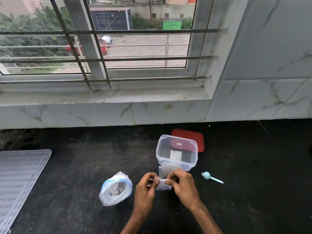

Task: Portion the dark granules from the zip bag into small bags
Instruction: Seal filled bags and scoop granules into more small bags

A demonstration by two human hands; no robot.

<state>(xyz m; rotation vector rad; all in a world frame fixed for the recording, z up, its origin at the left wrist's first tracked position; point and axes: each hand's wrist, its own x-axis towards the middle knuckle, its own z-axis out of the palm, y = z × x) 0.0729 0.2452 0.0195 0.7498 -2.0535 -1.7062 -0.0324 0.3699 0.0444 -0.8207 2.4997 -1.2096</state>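
A clear zip bag (116, 189) with a blue seal stands open on the black counter, dark granules showing inside. Just to its right, my left hand (146, 186) and my right hand (181, 183) both pinch the top edge of a small clear bag (162, 184) held between them. A stack of small clear bags (166, 168) lies behind the held one, against the front of a clear plastic container (176, 152). A pale blue scoop (211, 177) lies on the counter to the right of my hands.
A red lid (199, 139) lies behind the clear container. A grey ribbed mat (18, 178) covers the counter at the left. A marble sill and a barred window rise behind the counter, with a tiled wall at the right.
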